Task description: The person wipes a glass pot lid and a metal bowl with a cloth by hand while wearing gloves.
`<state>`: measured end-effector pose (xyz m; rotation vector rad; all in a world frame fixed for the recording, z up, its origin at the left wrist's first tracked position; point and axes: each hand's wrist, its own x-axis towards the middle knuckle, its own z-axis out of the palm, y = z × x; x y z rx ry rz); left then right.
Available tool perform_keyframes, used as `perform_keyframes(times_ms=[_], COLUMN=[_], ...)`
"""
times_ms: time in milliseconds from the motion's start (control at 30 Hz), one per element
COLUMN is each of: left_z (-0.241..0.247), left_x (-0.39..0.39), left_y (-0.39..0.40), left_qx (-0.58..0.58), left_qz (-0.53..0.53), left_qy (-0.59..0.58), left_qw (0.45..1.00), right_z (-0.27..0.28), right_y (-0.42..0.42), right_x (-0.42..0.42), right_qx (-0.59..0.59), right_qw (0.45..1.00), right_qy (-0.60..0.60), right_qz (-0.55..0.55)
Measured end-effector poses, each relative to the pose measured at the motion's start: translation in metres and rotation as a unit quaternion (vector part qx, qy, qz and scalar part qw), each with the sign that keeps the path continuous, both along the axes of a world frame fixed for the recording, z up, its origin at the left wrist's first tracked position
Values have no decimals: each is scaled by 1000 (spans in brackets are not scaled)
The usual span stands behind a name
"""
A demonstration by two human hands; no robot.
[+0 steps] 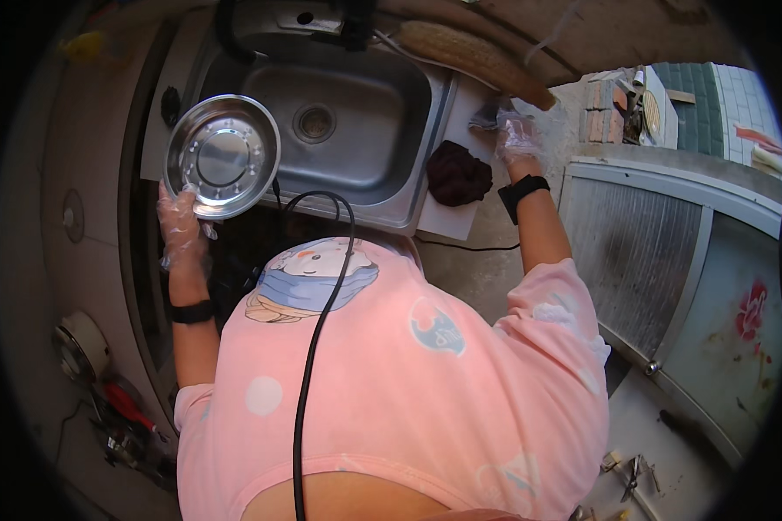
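My left hand (181, 218), in a clear plastic glove, grips the lower left rim of a shiny round metal plate or shallow basin (225, 156). That dish is held over the left edge of a stainless steel sink (352, 130), whose drain shows. My right hand (518, 133), gloved the same way, reaches past the sink's right side. Its fingers are at a dark cloth-like item (485, 117); whether they grip it cannot be told. A crumpled dark maroon cloth (459, 173) lies on the white counter just below and left of my right hand.
A black faucet (358, 26) stands behind the sink. Beyond it lies a long dried loofah-like object (472, 55). A black cable (313, 352) runs over my shirt. At right is a metal-framed panel (632, 254); a small dark item (169, 106) lies left of the sink.
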<state>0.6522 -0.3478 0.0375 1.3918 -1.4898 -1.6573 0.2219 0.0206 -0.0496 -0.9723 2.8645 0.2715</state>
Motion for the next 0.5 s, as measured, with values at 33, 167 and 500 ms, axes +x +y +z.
perform_keyframes(times_ms=[33,167,500], left_z=[0,-7,-2], left_x=[1,5,26], left_y=[-1,-4,-19], left_qx=[4,9,-27], left_qz=[0,47,48], left_qy=[0,34,44], left_qw=[1000,998,998], right_z=[11,-12,62], right_y=[6,103,74], right_x=[-4,-6,80], right_qx=[63,123,-526], right_qw=[995,961,755], right_qy=[-46,-116,-332], right_qz=[-57,-220,-205])
